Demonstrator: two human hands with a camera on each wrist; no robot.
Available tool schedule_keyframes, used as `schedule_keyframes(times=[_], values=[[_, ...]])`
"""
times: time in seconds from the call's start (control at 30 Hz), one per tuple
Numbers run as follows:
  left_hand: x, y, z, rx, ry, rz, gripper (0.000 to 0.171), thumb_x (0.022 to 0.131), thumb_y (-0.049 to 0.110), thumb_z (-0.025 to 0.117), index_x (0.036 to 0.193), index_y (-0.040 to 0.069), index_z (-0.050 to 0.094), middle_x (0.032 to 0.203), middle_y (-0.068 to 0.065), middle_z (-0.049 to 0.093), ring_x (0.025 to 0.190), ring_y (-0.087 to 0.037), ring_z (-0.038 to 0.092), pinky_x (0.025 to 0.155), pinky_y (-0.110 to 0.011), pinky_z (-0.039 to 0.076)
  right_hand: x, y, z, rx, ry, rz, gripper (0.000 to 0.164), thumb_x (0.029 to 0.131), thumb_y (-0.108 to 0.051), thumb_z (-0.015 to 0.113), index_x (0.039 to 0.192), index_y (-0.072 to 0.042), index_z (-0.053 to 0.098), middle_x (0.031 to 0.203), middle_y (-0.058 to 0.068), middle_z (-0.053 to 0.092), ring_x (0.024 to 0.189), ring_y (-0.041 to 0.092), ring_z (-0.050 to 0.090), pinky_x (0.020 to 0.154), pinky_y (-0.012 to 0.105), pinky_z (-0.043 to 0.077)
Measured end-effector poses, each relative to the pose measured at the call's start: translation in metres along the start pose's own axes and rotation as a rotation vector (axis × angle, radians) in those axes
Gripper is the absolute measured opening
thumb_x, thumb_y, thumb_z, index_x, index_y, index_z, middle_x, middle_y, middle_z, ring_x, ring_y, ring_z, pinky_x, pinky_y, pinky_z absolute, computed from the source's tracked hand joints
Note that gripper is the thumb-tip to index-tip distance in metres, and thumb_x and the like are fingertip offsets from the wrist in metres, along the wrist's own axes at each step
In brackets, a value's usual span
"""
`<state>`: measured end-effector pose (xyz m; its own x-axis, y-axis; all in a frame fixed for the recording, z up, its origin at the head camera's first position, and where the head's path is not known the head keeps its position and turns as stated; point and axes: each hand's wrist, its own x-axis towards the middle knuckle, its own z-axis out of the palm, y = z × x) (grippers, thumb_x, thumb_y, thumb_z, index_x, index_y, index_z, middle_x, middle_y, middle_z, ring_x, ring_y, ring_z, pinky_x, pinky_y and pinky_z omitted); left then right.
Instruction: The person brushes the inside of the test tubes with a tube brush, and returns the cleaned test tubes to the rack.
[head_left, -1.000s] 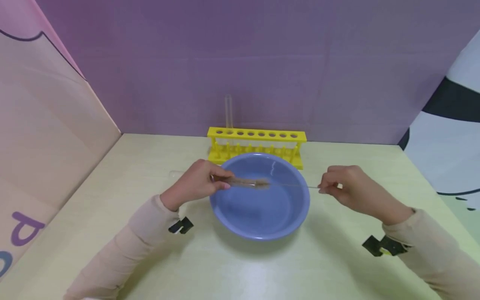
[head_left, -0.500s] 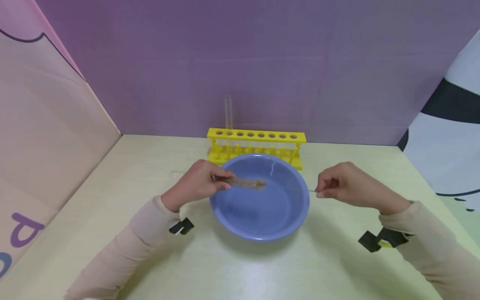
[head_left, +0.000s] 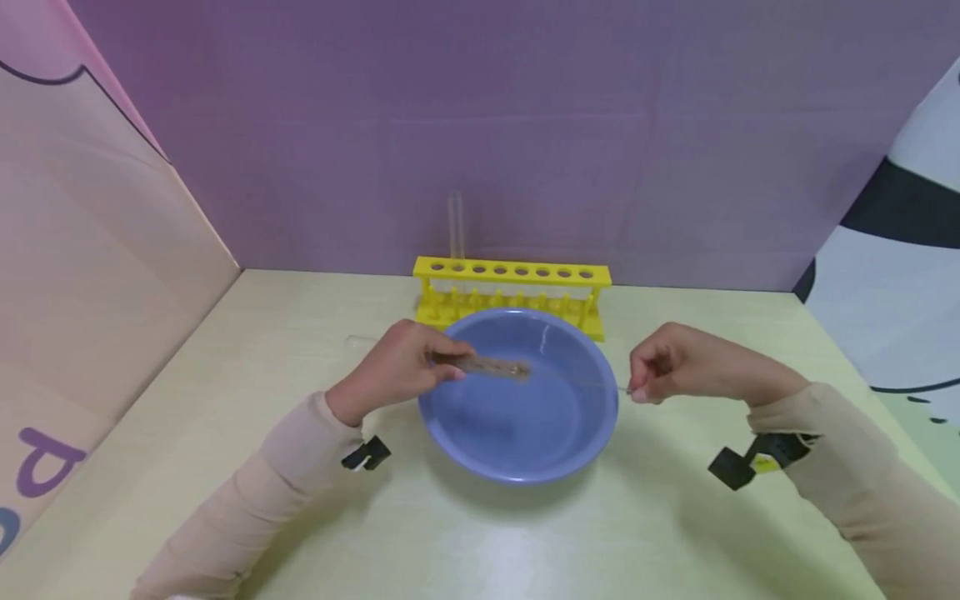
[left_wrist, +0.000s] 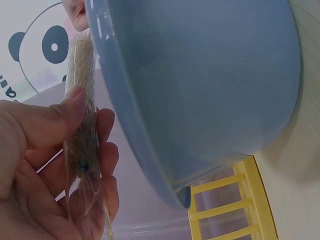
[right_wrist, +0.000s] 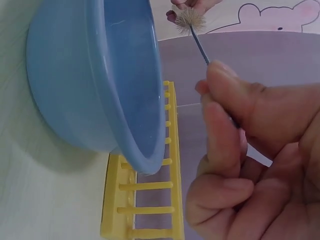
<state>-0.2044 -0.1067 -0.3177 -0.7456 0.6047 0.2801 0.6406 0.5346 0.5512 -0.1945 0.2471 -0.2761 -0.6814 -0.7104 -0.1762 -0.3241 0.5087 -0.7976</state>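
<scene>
My left hand (head_left: 405, 360) grips a clear test tube (left_wrist: 75, 192) held sideways over the blue basin (head_left: 519, 468). Tan bristles of a test tube brush (left_wrist: 81, 70) fill much of the tube, and a tuft sticks out at its mouth. In the right wrist view, the brush's thin wire handle (right_wrist: 199, 45) runs from the bristles to my right hand (head_left: 675, 362). Thumb and forefinger pinch that wire just beyond the basin's right rim. Part of the tube is hidden behind the left fingers.
Behind the basin stands a yellow test tube rack (head_left: 512, 268), with one clear test tube (head_left: 457, 225) upright near its left end. Another clear glass tube (head_left: 360, 342) lies on the table, partly hidden behind the left hand. A purple backdrop (head_left: 525, 125) closes off the table's far side.
My right hand has shifted slightly left, toward the tube, and the brush tuft protrudes less from the mouth. The left hand has hardly moved.
</scene>
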Motion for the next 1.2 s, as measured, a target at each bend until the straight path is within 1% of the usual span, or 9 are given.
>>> schedule_keyframes(times=[0.13,0.33,0.43,0.53,0.6,0.73,0.9,1.0,1.2], values=[[0.001,0.0,0.0,0.022,0.012,0.022,0.029,0.078,0.01,0.077,0.106,0.005,0.072,0.094,-0.004,0.073,0.061,-0.004,0.056,0.052,-0.021,0.041,0.003,0.005,-0.001,0.057,-0.043,0.011,0.013,0.083,-0.005,0.068,0.074,0.0,0.061,0.064,-0.005,0.055,0.061,0.007,0.048,0.06,0.027,0.046],[0.002,-0.001,0.001,0.033,0.022,0.023,0.029,0.077,0.01,0.078,0.105,0.006,0.073,0.094,-0.004,0.073,0.06,-0.004,0.056,0.05,-0.021,0.039,0.007,0.01,-0.001,0.12,-0.08,-0.004,0.012,0.084,-0.002,0.065,0.076,0.004,0.061,0.063,-0.006,0.054,0.061,0.006,0.047,0.058,0.026,0.044],[0.003,0.0,0.001,0.036,0.023,0.021,0.029,0.076,0.009,0.078,0.105,0.006,0.073,0.093,-0.003,0.073,0.06,-0.003,0.055,0.05,-0.021,0.038,0.008,0.01,0.0,0.135,-0.083,-0.01,0.011,0.084,-0.001,0.064,0.076,0.005,0.06,0.063,-0.006,0.054,0.061,0.006,0.048,0.058,0.025,0.044],[0.003,0.0,0.001,0.036,0.022,0.017,0.029,0.075,0.009,0.079,0.104,0.007,0.073,0.093,-0.003,0.073,0.061,-0.003,0.055,0.05,-0.021,0.039,0.009,0.01,0.001,0.117,-0.073,0.009,0.011,0.084,-0.001,0.065,0.076,0.005,0.061,0.063,-0.006,0.054,0.061,0.007,0.048,0.059,0.026,0.044],[0.003,0.0,0.001,0.033,0.023,0.015,0.029,0.075,0.009,0.079,0.104,0.007,0.073,0.092,-0.003,0.073,0.061,-0.003,0.056,0.05,-0.021,0.04,0.01,0.009,0.002,0.087,-0.051,0.03,0.011,0.083,-0.002,0.067,0.075,0.004,0.061,0.063,-0.005,0.055,0.06,0.007,0.047,0.059,0.026,0.044],[0.003,0.001,0.002,0.02,0.023,0.01,0.029,0.075,0.008,0.079,0.103,0.006,0.073,0.092,-0.003,0.073,0.063,-0.004,0.058,0.051,-0.021,0.042,0.012,0.007,0.006,-0.011,0.027,0.075,0.01,0.079,-0.001,0.07,0.072,0.001,0.062,0.062,-0.003,0.056,0.058,0.007,0.048,0.058,0.024,0.044],[0.003,-0.001,0.002,0.03,0.024,0.019,0.028,0.076,0.008,0.078,0.103,0.005,0.074,0.091,-0.003,0.073,0.062,-0.004,0.057,0.051,-0.02,0.042,0.013,0.0,0.015,-0.228,0.15,0.1,0.016,0.077,0.0,0.072,0.068,-0.007,0.062,0.06,-0.004,0.054,0.056,0.009,0.047,0.054,0.023,0.042],[0.003,-0.001,0.003,0.041,0.022,0.023,0.027,0.076,0.008,0.078,0.103,0.005,0.073,0.091,-0.004,0.073,0.056,-0.005,0.05,0.049,-0.02,0.037,0.012,-0.005,0.022,-0.352,0.226,0.079,0.021,0.077,0.003,0.073,0.066,-0.011,0.062,0.06,-0.007,0.055,0.056,0.01,0.047,0.053,0.024,0.043],[0.003,-0.001,0.003,0.031,0.006,0.001,0.027,0.078,0.008,0.077,0.104,0.004,0.073,0.092,-0.006,0.073,0.049,-0.004,0.04,0.046,-0.019,0.03,0.01,-0.008,0.035,-0.507,0.357,-0.014,0.029,0.075,0.009,0.071,0.064,-0.014,0.059,0.062,-0.009,0.056,0.057,0.008,0.047,0.052,0.023,0.044]])
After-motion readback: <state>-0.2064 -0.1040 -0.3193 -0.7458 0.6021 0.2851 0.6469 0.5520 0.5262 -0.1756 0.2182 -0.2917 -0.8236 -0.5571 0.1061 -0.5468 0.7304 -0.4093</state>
